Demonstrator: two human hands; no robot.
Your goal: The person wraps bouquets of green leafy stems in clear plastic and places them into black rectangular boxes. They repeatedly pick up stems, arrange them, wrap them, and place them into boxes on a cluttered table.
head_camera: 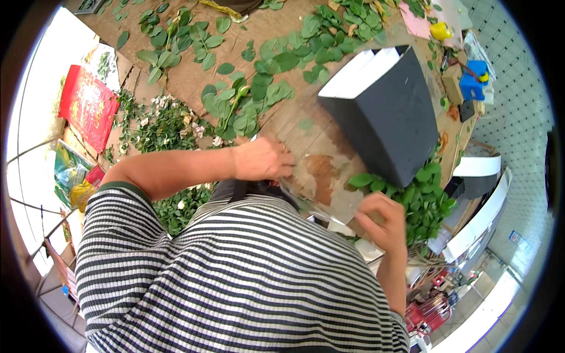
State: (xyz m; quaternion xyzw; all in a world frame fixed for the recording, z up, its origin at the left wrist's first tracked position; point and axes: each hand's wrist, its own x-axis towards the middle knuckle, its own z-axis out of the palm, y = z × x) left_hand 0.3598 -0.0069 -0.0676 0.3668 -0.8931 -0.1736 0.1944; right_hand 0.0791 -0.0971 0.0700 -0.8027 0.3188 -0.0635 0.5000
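Note:
My left hand (265,159), with a ring on one finger, lies at the near edge of the wooden table. Its fingers are curled on what looks like clear plastic film (326,217), whose glossy edge runs towards my right hand (383,220). That hand is bent and slightly blurred beside leafy green stems (426,198); whether it grips the film I cannot tell. Beyond it stands a black, box-like stack (393,110) with white folded sheets (359,73) at its far end. A rose stem with a closed bud (242,92) lies ahead of my left hand.
Loose green leaves (324,39) are scattered over the wooden table (185,90). Cut foliage with pale flowers (163,128) is heaped on the left, near a red plastic bag (88,110). At the right edge are a blue container (474,80), a dark phone-like object (466,110) and a yellow roll (440,31).

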